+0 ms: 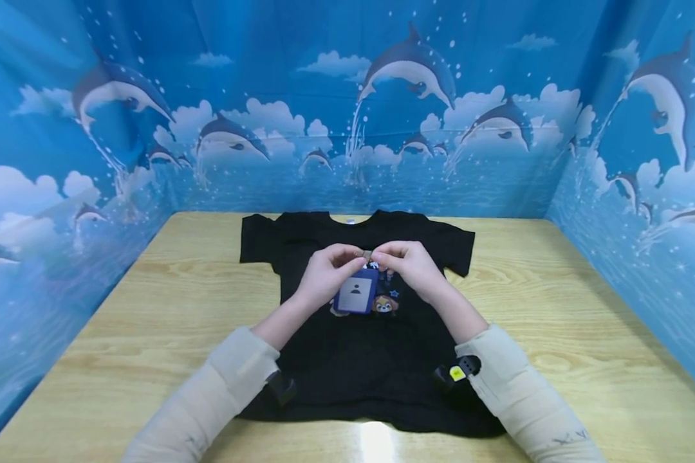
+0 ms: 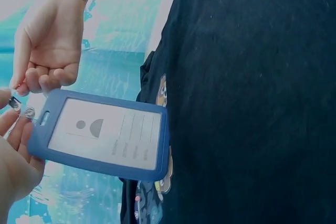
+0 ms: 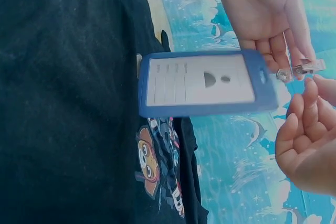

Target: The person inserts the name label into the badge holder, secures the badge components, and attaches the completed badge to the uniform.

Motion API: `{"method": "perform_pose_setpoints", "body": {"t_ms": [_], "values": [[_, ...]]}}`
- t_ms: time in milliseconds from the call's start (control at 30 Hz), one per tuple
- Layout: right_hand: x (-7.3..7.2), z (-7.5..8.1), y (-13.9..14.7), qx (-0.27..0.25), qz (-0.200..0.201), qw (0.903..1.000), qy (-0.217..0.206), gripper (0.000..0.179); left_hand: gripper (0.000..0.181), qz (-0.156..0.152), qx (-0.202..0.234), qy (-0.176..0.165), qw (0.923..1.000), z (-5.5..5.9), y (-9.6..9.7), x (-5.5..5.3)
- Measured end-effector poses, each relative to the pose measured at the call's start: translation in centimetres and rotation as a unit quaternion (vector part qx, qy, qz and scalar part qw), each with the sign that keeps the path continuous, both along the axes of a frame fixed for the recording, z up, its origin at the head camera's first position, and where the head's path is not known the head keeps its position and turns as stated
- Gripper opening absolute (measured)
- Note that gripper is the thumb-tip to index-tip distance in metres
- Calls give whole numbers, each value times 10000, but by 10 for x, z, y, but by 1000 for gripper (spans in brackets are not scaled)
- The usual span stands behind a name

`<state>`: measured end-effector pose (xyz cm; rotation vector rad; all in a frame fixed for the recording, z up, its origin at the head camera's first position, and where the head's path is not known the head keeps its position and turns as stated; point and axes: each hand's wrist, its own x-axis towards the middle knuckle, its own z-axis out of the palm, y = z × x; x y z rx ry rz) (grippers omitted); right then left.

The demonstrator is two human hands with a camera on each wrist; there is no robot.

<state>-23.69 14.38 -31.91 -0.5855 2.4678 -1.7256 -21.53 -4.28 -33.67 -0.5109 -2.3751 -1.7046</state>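
Both hands meet over a black T-shirt (image 1: 376,366), at the metal clip (image 3: 308,66) of a blue badge holder (image 2: 100,167). My left hand (image 1: 328,273) pinches this clip between thumb and fingers. From the other side, my right hand (image 1: 411,267) has its thumb and forefinger together at the clip's end, the other fingers curled in. Below the clip hangs the badge holder, a white card with a person symbol in its window. A round metal snap (image 2: 30,113) sits between clip and holder. Part of the clip is hidden behind fingertips.
The T-shirt lies spread on a wood-grain table (image 1: 556,308), its neck toward the far edge. A cartoon dog print (image 1: 385,303) shows on its chest beside the badge. Blue dolphin-patterned curtains (image 1: 301,83) stand behind and at both sides.
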Motion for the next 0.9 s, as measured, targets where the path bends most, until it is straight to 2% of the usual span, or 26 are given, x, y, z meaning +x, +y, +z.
{"method": "perform_pose_setpoints", "body": {"t_ms": [167, 233, 433, 700, 900], "values": [[0, 1, 1, -103, -74, 9996, -252, 26, 19, 132, -390, 613, 9973, 3, -1, 1], [0, 0, 1, -133, -103, 9994, -318, 27, 18, 147, -512, 757, 9957, 3, -1, 2], [1, -1, 0, -166, -28, 9990, -419, 27, 17, 100, -744, 746, 9944, 3, -1, 3], [2, -2, -1, -212, 13, 9991, -373, 24, 13, 160, -1023, 1170, 9877, 2, -2, 0], [1, -2, -1, -138, 50, 9993, -336, 26, 13, 115, -1168, 1360, 9837, 3, -4, -2]]}}
